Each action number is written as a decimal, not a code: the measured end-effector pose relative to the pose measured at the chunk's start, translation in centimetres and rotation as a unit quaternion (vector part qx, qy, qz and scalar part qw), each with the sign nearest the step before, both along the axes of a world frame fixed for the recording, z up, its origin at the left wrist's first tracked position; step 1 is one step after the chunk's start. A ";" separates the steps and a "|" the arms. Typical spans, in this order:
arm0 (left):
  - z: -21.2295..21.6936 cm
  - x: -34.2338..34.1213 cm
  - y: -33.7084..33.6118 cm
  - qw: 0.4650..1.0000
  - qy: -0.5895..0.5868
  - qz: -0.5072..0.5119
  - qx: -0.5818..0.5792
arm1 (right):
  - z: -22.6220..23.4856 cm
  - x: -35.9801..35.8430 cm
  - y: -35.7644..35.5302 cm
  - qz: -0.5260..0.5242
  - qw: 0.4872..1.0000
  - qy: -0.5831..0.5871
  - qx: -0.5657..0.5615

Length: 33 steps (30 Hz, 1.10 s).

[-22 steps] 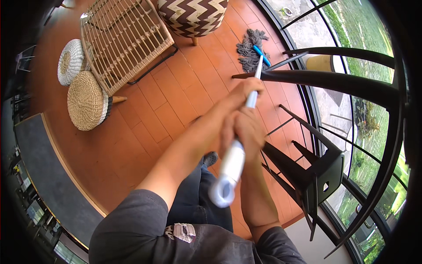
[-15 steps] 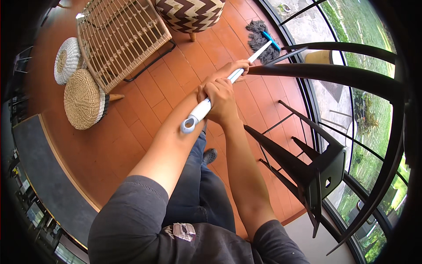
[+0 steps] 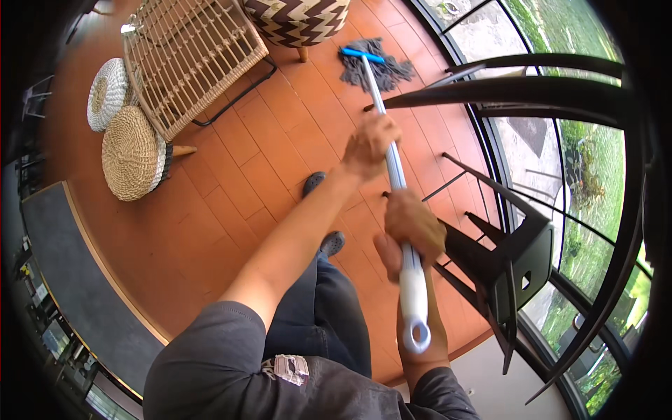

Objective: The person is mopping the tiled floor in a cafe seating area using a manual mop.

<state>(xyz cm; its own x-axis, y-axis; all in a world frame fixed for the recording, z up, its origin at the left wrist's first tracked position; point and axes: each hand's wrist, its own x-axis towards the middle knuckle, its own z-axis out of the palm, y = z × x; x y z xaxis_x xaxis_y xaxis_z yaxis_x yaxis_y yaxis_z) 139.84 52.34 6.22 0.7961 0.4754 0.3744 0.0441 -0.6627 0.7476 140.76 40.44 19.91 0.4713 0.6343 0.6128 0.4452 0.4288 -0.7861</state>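
A mop (image 3: 395,170) with a pale blue-white handle stretches away from me. Its shaggy grey head (image 3: 392,72), under a blue clamp bar (image 3: 364,54), lies on the tiles. My left hand (image 3: 371,145) is closed round the upper shaft, nearer the head. Lower down, my right hand (image 3: 416,225) wraps the shaft just above the white grip; it is slightly blurred, with the thumb on the left side. The grip ends in a ring (image 3: 416,337) above my right forearm.
Dark metal stools (image 3: 521,262) stand at the right, their legs jutting close to the mop shaft. Beyond is a glazed wall (image 3: 504,231). Far left are a rattan chair (image 3: 199,66), a woven stool (image 3: 131,154), a white woven stool (image 3: 106,91) and a zigzag-patterned pouf (image 3: 297,21).
The mop head has swung left across the tiles. Its grip end has moved right and nearer me. My right hand has shifted right and down, and my hands are farther apart.
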 end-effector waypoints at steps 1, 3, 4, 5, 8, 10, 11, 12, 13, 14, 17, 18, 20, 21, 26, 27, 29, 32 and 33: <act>-0.7 0.7 0.3 1.000 -0.004 0.016 -0.012 | -1.3 0.1 0.1 -0.027 0.999 0.019 -0.003; -2.0 2.5 0.4 0.998 -0.011 0.060 -0.022 | -4.9 0.8 0.7 -0.081 0.996 0.023 0.002; -2.9 2.6 0.7 0.996 -0.016 0.080 -0.026 | -5.9 0.9 1.4 -0.105 0.994 0.012 0.014; -3.7 2.4 0.6 0.994 -0.022 0.099 -0.029 | -6.1 0.5 0.5 -0.109 0.994 0.015 0.018; -4.2 0.8 -2.0 0.994 -0.027 0.084 -0.067 | -4.9 -0.8 -3.0 -0.094 0.993 0.023 -0.074; -2.7 -0.5 -5.6 0.993 -0.038 0.088 -0.062 | -3.4 -1.8 -5.5 -0.084 0.987 0.027 -0.133; -1.5 -1.4 -7.4 0.994 -0.046 0.082 -0.063 | -2.7 -1.9 -6.8 -0.066 0.994 0.019 -0.085; -0.1 -2.0 -9.0 0.994 -0.047 0.074 -0.072 | -1.5 -2.0 -8.2 -0.046 0.998 0.008 -0.038; 1.1 -3.3 -10.0 0.994 -0.044 0.071 -0.075 | -0.4 -2.8 -9.3 -0.031 0.998 0.029 -0.040; 2.1 -4.3 -11.4 0.994 -0.034 0.067 -0.079 | 1.3 -3.4 -10.6 -0.018 0.998 0.045 -0.048; 3.8 -7.5 -14.5 0.995 -0.014 0.072 -0.061 | 5.2 -5.3 -13.1 0.026 0.992 0.100 -0.078; 5.1 -8.4 -14.9 0.993 -0.039 0.018 -0.107 | 6.5 -5.4 -14.0 0.046 0.988 0.118 -0.086; 5.9 -8.7 -14.4 0.991 -0.051 -0.021 -0.126 | 7.2 -5.2 -15.0 0.060 0.986 0.142 -0.068; 6.2 -8.8 -14.2 0.985 -0.063 -0.063 -0.146 | 7.0 -5.1 -15.6 0.065 0.984 0.154 -0.058; -0.8 -7.8 -9.1 0.985 0.085 -0.123 -0.085 | 2.0 -7.7 -15.1 -0.014 0.983 0.181 -0.010; -2.6 -7.9 -7.8 0.985 0.095 -0.132 -0.054 | 0.3 -8.2 -14.7 -0.027 0.986 0.165 -0.012; -5.6 -7.7 -5.2 0.977 0.152 -0.138 -0.050 | -3.4 -9.1 -13.5 -0.054 0.991 0.124 -0.014; -9.0 -8.8 -1.8 0.974 0.187 -0.129 0.007 | -5.5 -10.8 -11.2 -0.034 0.994 0.097 -0.029; -9.3 -8.9 -2.3 0.972 0.191 -0.137 0.003 | -4.9 -10.8 -11.0 -0.028 0.995 0.090 -0.031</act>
<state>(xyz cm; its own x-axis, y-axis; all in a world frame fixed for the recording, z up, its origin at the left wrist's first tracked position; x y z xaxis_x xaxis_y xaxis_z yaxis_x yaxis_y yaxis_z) 130.90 50.00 -3.03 0.9740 0.2248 0.0291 0.1387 -0.6926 0.7078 129.98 29.48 15.00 0.6051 0.6380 0.4763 0.3166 0.3562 -0.8792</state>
